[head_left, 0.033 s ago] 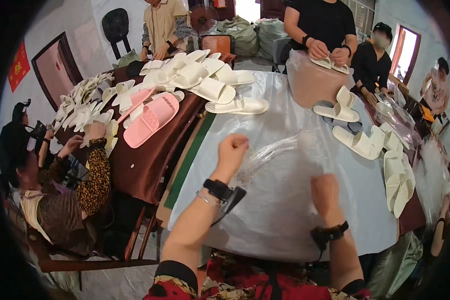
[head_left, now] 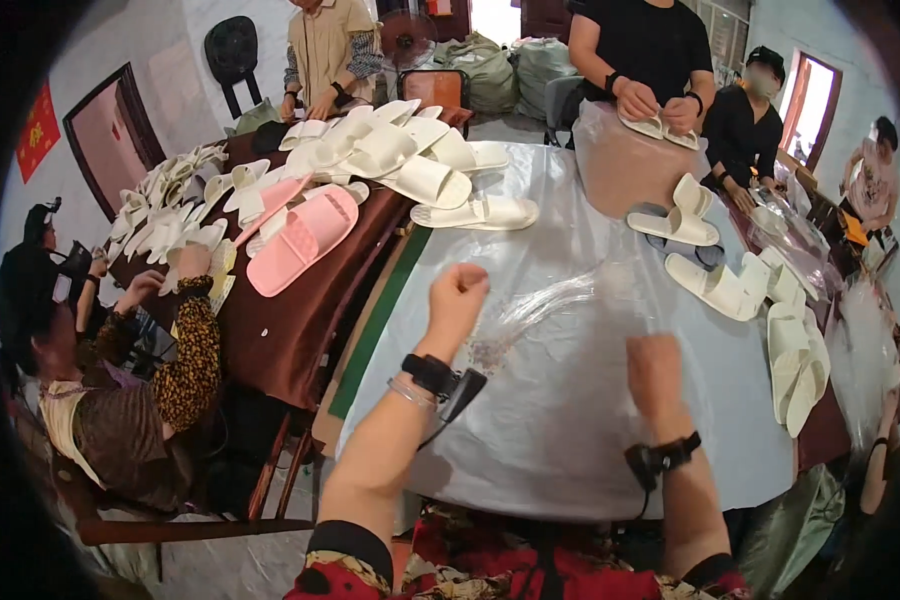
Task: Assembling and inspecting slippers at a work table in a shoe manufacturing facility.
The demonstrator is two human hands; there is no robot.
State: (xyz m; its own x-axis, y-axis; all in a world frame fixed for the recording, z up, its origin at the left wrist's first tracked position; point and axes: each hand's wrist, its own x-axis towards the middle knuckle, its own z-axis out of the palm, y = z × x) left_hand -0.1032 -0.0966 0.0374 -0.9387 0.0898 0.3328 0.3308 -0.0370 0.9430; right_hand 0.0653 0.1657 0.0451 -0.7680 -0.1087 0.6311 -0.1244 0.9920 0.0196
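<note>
Left hand [head_left: 458, 293] fisted on one end of clear plastic bag [head_left: 560, 300], right hand [head_left: 655, 372] gripping the other, above plastic-covered surface [head_left: 530, 440]; best keep it taut, pulling evenly.

Pretty bright overall, mostly daylight pouring in from the window [head_left: 813, 95] on the right and a doorway at the top, both blown out white. Glare bounces off the clear plastic sheet [head_left: 570, 400] covering the table. Heavy fisheye bend, black vignette round the rim. The right hand [head_left: 655, 372] is motion-blurred, edges go soft.
</note>
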